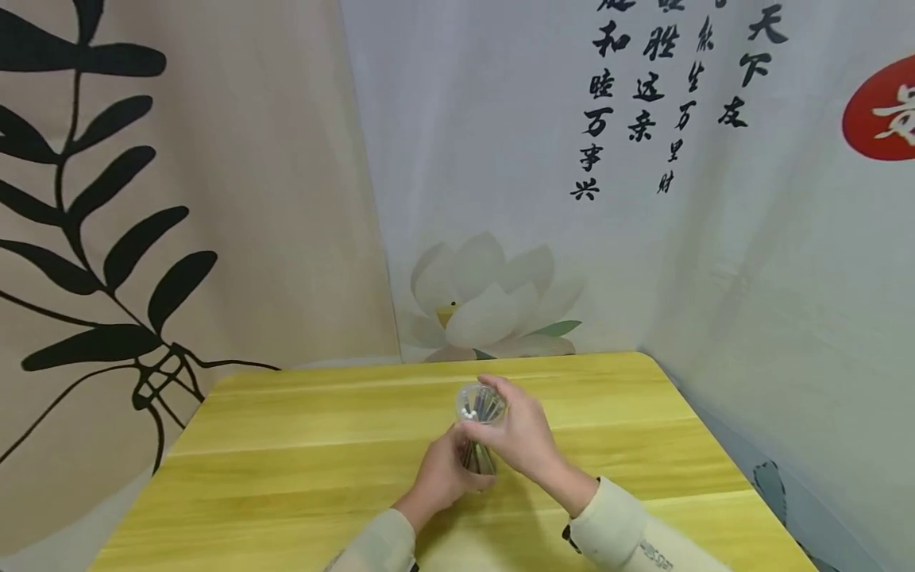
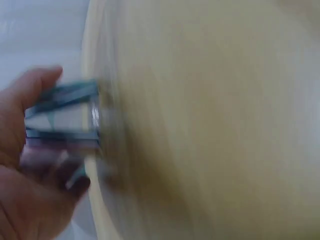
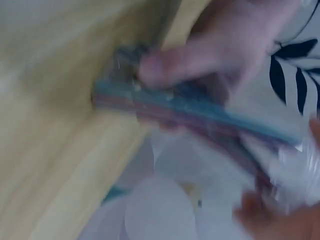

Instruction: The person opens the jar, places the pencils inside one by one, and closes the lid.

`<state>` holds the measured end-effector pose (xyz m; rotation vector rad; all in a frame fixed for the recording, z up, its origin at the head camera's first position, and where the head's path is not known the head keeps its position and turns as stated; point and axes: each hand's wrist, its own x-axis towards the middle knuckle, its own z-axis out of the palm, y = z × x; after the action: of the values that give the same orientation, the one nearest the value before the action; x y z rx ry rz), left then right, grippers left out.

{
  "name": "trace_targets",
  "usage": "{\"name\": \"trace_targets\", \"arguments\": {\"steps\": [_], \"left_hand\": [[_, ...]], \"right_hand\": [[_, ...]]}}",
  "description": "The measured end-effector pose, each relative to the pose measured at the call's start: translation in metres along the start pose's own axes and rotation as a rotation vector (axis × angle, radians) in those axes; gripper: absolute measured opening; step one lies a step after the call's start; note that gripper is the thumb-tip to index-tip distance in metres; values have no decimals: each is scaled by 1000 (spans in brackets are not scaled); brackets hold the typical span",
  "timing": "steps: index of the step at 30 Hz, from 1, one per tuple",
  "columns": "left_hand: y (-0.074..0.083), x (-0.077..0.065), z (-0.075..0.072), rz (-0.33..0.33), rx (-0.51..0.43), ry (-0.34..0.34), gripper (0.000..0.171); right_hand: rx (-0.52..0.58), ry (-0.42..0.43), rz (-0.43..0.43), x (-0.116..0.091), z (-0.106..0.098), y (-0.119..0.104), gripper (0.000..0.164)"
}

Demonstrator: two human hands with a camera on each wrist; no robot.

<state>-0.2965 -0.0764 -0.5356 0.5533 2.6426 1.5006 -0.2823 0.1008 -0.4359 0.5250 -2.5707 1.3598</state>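
In the head view a clear container (image 1: 484, 456) with a round top stands between my two hands, over the middle of the table. Several slim dark sticks, pen-like, with a few white tips, show inside it. My left hand (image 1: 442, 473) grips its lower part, fingers wrapped around the side. Around the top, just below the rim, my right hand (image 1: 523, 433) holds it. Blurred in the left wrist view, the container (image 2: 65, 135) shows bluish and purple strips. In the right wrist view my left thumb (image 3: 172, 65) lies along the container, and right fingers (image 3: 275, 220) are at its clear end.
The yellow wood-grain table (image 1: 286, 445) has rounded far corners. Behind it hangs a cloth backdrop (image 1: 493, 159) with black characters, a pale lotus and dark leaves on its left part. A red oval (image 1: 882, 111) is printed at the right.
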Motion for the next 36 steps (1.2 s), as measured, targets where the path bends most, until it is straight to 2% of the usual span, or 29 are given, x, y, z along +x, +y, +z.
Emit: {"name": "trace_targets", "arguments": {"steps": [3,6,8,9,12,14,16,18,19,21,22,24,28,29,30,31,33,36], "left_hand": [[-7,3,-8,30,-117,-175,85],[-10,6,-18,26,-271,-350,91],[-9,7,-20,18,-333,-411,90],[-9,6,-20,12,-350,-426,91],[-5,2,-14,25,-292,-338,93],[-2,0,-7,25,-227,-231,95],[1,-2,0,15,-129,-93,93],[3,-4,7,-9,-66,3,88],[3,-4,9,-18,-38,36,84],[4,-4,13,-27,4,61,81],[3,-4,12,-27,5,53,81],[1,-3,8,-23,-22,-2,84],[-8,4,-7,2,-162,-175,92],[-9,5,-10,9,-191,-210,94],[-10,5,-12,14,-215,-233,95],[-10,5,-13,17,-233,-240,95],[-6,2,-11,6,-196,-190,92],[1,-4,-1,-48,-97,-8,82]], "right_hand": [[20,-235,-88,8,-20,7,87],[121,-472,-136,20,-38,15,84],[162,-552,-150,24,-44,20,82],[171,-559,-142,25,-44,22,81],[142,-458,-123,20,-39,24,78],[111,-321,-88,14,-32,21,75],[65,-165,-68,8,-21,17,71],[21,-26,-59,1,-9,12,69],[-8,31,-54,-2,-4,11,70],[-59,82,-45,-7,1,8,77],[-76,77,-46,-7,1,8,81],[-93,-19,-74,-3,-8,8,89],[-30,-401,-149,18,-39,10,88],[-2,-479,-159,23,-45,10,87],[8,-522,-166,27,-48,11,85],[8,-526,-163,29,-49,10,84],[-28,-432,-153,29,-44,9,85],[-105,-192,-131,22,-27,5,82]]}}
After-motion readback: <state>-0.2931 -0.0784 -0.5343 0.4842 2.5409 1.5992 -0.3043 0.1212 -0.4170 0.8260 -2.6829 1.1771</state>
